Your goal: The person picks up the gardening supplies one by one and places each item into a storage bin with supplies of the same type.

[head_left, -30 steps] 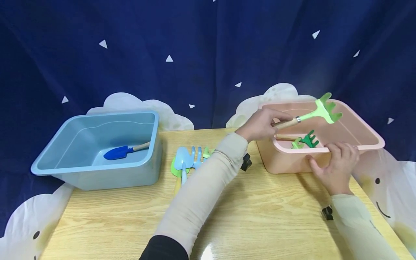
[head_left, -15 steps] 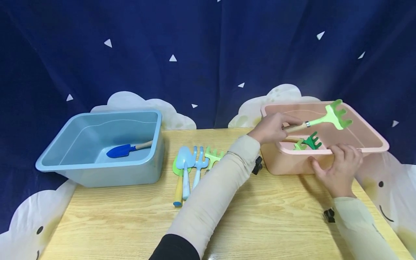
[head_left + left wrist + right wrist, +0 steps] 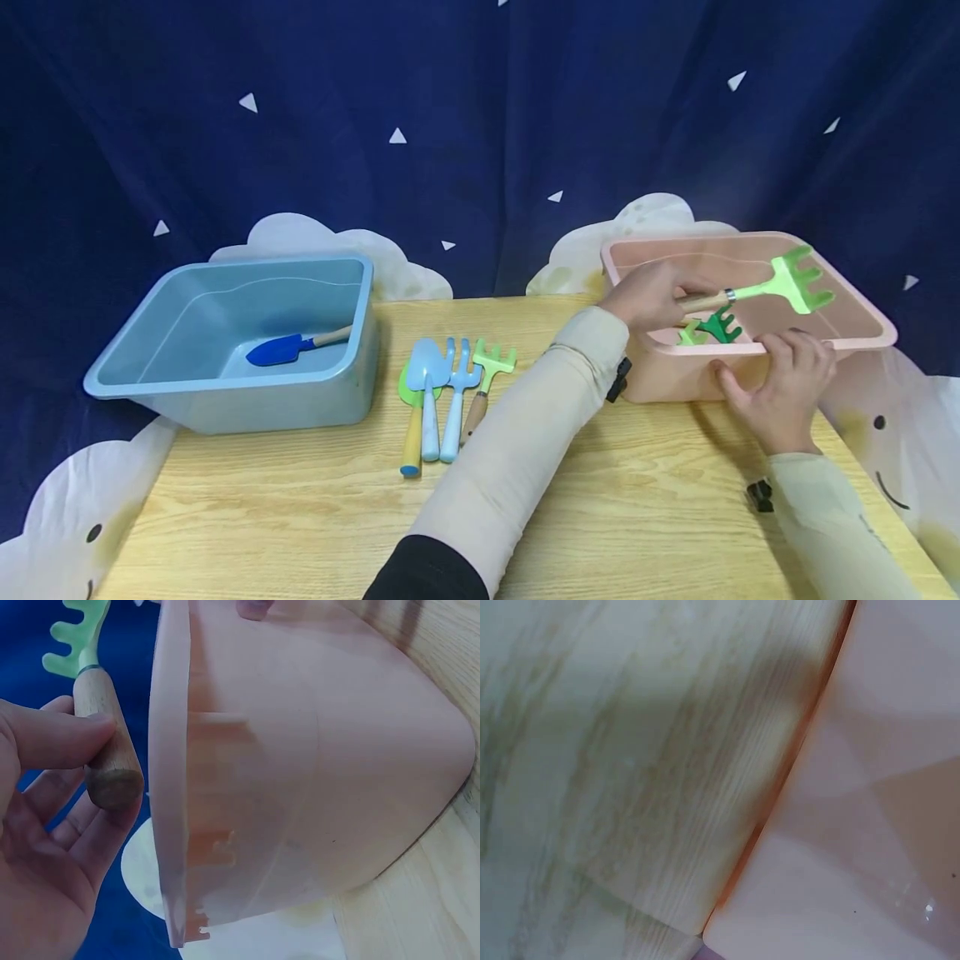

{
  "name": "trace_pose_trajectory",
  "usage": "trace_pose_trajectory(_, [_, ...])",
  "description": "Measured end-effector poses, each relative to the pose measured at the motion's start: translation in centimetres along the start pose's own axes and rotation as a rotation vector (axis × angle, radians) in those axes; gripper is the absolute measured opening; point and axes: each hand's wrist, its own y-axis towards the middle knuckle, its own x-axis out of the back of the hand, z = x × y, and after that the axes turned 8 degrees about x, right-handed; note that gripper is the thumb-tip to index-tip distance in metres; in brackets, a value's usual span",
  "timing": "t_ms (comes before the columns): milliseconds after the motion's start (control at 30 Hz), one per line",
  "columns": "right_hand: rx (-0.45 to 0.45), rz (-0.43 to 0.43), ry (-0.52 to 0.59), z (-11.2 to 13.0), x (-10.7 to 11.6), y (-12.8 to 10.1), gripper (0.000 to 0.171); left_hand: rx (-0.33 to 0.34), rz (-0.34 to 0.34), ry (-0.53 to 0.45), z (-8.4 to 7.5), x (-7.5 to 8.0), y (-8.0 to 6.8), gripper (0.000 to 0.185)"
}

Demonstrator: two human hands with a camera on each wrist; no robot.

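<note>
Overhead, left hand [image 3: 647, 293] fingers grip a rake [image 3: 757, 289]; right hand [image 3: 780, 392] clasps the pink tub [image 3: 840, 308] on a wooden table [image 3: 637, 500].

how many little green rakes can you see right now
4: one light green rake held in the left hand over the pink tub, two inside that tub, one on the table. More may be hidden behind the tub wall.
</note>
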Motion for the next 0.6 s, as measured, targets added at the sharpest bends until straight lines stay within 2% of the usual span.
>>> trace_pose_trajectory(200, [-0.003,0.020,-0.009,-0.2,0.3,-0.1,0.072,-0.035,0.014,-0.022,0.6,-0.3,0.2,0.043])
trace_pose_trajectory(433, [-0.017,0.055,-0.012,-0.6,0.2,-0.5,0.076,0.020,0.005,-0.044,1.5,-0.5,0.2,0.042])
trace_pose_trajectory(600, [-0.017,0.078,-0.013,-0.9,0.2,-0.6,0.078,0.030,-0.004,-0.042,1.6,-0.4,0.1,0.041])
